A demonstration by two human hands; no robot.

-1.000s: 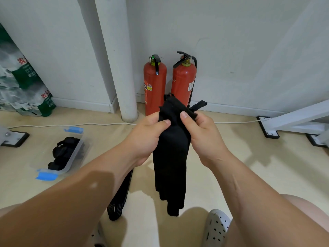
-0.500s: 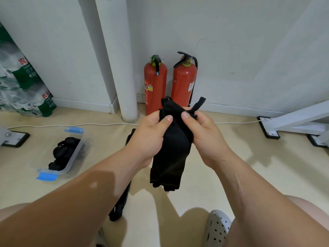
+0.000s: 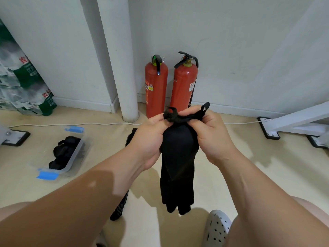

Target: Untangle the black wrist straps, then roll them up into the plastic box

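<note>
Two bare hands are holding a long black fabric wrist strap [image 3: 178,168] in the air above the beige floor [image 3: 231,175], in front of two red fire extinguishers [image 3: 156,86] standing at the floor's far edge. The left hand [image 3: 147,139] is curling its grip round the strap's upper part. The right hand [image 3: 212,136] is pinching the bunched top end, where a thin loop is sticking up beside the fingers. The rest of the strap is hanging straight down between the forearms.

Toward the left side of the floor, a clear plastic box [image 3: 75,155] with blue tape tabs is lying open, with several dark rolled straps [image 3: 65,152] sitting inside it. A second black strap with pale stripes [image 3: 121,209] is lying on the floor, partly hidden under the left forearm.

By this evidence the task is partly done. The held strap appears to be free of tangles but not yet rolled, and at least the striped one is waiting its turn.
</note>
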